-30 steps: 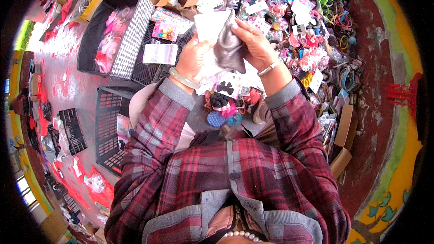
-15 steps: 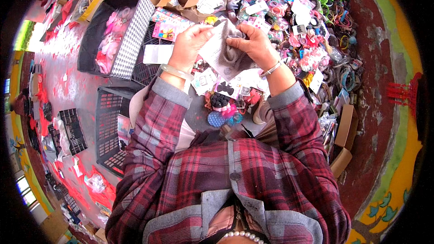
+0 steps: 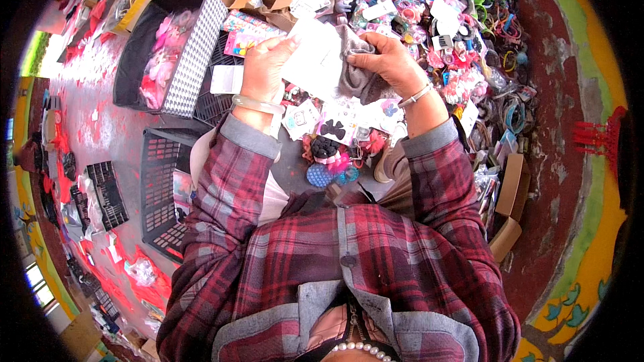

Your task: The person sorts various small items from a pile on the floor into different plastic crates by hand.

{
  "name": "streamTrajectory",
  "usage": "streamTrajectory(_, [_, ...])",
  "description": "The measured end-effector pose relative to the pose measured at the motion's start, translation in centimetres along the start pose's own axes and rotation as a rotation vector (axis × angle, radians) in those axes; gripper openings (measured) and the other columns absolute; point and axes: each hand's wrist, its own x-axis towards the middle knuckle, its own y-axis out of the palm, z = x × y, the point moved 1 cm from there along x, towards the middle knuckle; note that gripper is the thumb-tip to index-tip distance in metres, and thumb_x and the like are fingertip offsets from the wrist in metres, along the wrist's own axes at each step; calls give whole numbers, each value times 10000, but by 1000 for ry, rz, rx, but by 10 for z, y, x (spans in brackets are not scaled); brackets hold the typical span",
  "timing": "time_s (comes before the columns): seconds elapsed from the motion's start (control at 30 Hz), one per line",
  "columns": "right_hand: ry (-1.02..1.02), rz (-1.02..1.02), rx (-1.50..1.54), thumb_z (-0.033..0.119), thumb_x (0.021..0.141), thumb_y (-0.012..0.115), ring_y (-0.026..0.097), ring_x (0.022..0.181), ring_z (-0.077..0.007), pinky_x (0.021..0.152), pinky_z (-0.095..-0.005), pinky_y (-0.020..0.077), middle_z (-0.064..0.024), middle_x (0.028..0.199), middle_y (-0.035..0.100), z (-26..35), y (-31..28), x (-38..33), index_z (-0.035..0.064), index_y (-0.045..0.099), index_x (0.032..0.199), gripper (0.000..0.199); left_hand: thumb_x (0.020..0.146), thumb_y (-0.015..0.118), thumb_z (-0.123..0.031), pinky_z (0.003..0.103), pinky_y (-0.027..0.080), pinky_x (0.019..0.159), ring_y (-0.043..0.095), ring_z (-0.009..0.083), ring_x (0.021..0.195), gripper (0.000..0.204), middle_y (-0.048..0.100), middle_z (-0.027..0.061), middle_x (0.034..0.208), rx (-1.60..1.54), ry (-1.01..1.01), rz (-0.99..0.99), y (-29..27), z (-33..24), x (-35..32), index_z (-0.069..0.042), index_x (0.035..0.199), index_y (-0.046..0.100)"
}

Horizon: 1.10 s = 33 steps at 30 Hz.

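— What do we have around us, biggest first?

— Left of our left hand [image 3: 265, 67] sits the black bin with a checked white wall [image 3: 194, 60], pink items inside; nearer us on that side, a black slatted plastic crate [image 3: 157, 181]. Beyond and to the right of our right hand [image 3: 386, 60] spreads the heap of colourful hair ties and carded accessories [image 3: 469, 40].

— How far along are we?

— We judge it mid-way: the flat white paper packet [image 3: 315, 60] and the grey soft fabric piece [image 3: 352, 77] are up between our hands, touching, the fabric not visibly inside. Most of the heap looks unsorted.

— And our hands?

— The left is curled, fingers pinching the packet's left edge. The right is nearly closed, thumb and fingertips gripping the grey fabric against the packet.
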Motion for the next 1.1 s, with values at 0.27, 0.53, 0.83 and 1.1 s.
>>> streamTrajectory(0.27, [78,73,222,43,729,673,568,704,-84,646,-218,461,-17,826,612,16,-7,-9,-19,592,984,275,818,616,-85,245,503,688,630,143,741,176,651,99,852,-88,30,-48,-3,-2,0,59,920,618])
streamTrajectory(0.53, [122,68,362,8,724,668,583,681,-90,629,-219,481,-17,801,610,14,-18,-11,-16,592,960,249,820,616,-92,248,499,696,627,139,736,184,650,97,853,-77,63,-73,-1,-1,-1,60,923,623])
streamTrajectory(0.83, [107,-19,650,41,783,628,617,743,-127,676,-244,496,-56,882,639,5,-21,-9,-14,585,996,224,851,578,-131,265,497,694,625,172,755,224,638,116,877,-179,152,-158,-11,2,3,72,945,595])
streamTrajectory(1.1, [100,-41,1019,229,872,560,615,807,-206,733,-358,519,-90,954,628,-13,-34,-3,20,552,1073,290,889,509,-148,319,488,756,616,203,837,260,616,144,958,-324,169,-142,-16,0,7,78,1009,554])
